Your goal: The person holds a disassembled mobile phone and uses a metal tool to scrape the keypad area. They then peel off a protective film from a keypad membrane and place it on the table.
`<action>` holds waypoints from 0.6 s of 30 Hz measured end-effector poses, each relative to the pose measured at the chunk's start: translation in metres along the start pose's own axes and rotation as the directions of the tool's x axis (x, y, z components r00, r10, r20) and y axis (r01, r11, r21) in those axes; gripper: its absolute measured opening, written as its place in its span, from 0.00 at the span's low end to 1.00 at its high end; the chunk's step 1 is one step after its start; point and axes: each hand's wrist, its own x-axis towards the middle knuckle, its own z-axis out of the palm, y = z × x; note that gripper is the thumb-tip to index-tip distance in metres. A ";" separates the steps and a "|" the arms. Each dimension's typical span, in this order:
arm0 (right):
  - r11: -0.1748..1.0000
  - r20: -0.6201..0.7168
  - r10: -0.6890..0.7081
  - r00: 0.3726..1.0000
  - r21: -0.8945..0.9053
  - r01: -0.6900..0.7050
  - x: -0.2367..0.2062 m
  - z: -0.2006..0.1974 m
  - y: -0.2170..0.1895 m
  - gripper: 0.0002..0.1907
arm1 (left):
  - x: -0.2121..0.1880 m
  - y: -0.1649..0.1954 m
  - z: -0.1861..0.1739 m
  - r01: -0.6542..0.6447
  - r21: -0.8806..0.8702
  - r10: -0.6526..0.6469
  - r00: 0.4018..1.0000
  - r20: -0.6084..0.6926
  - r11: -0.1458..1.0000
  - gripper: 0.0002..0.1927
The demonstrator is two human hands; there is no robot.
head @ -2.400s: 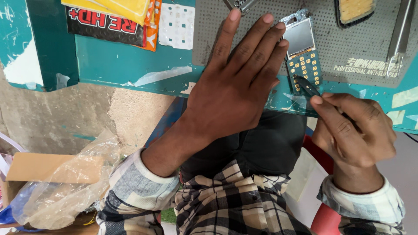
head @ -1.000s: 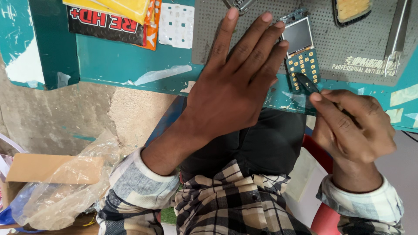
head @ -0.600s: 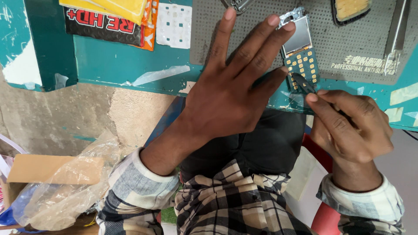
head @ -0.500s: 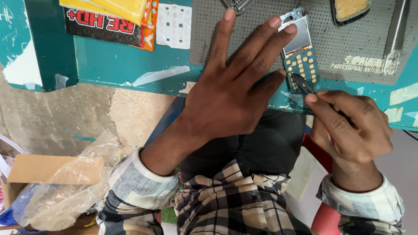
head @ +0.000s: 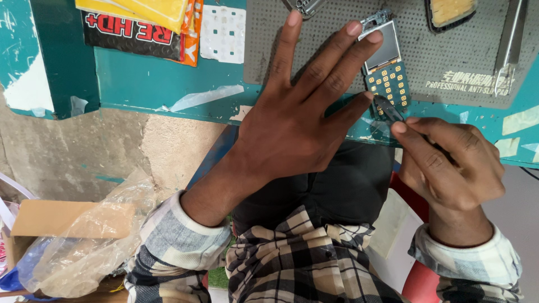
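Note:
A bare phone circuit board (head: 386, 64) with a small screen and a gold-dotted keypad lies on a grey perforated mat (head: 438, 56) on the teal bench. My left hand (head: 297, 112) lies flat with fingers spread, its fingertips resting on the board's left edge. My right hand (head: 449, 163) pinches a thin dark tool (head: 388, 109) whose tip touches the board's lower end.
A white keypad membrane (head: 223, 33) and yellow and black packets (head: 140, 22) lie on the teal bench (head: 140, 84). Metal tweezers (head: 508, 50) and a framed yellow part (head: 449, 11) sit on the mat. A clear plastic bag (head: 84, 241) and a cardboard box lie on the floor at left.
My left hand's fingers have slid slightly right along the board, and the board has shifted a little. The right hand's tool stays at the board's lower end.

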 end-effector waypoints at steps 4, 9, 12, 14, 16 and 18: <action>1.000 -0.011 -0.010 1.000 0.011 0.010 0.000 0.000 0.000 0.13 | -0.002 -0.001 0.000 -0.005 -0.002 0.005 1.000 0.007 1.000 0.12; 1.000 -0.016 -0.008 1.000 0.028 0.009 0.000 0.000 0.001 0.13 | -0.002 -0.001 0.002 -0.007 -0.003 0.007 1.000 -0.012 1.000 0.11; 1.000 -0.037 -0.016 0.999 0.025 0.017 0.001 0.001 0.002 0.12 | -0.002 -0.001 0.001 -0.003 0.000 0.003 1.000 0.000 1.000 0.11; 1.000 -0.050 -0.012 0.999 0.026 0.014 0.001 0.002 0.002 0.12 | -0.002 -0.001 0.001 0.000 -0.001 0.000 1.000 0.011 1.000 0.10; 1.000 -0.052 -0.005 0.999 0.030 0.007 0.001 0.002 0.001 0.13 | -0.001 -0.001 0.001 0.001 -0.003 -0.001 1.000 0.014 1.000 0.10; 1.000 -0.021 0.020 1.000 0.015 -0.019 0.002 0.000 -0.001 0.13 | 0.000 -0.001 0.000 0.000 -0.004 0.000 1.000 0.010 1.000 0.10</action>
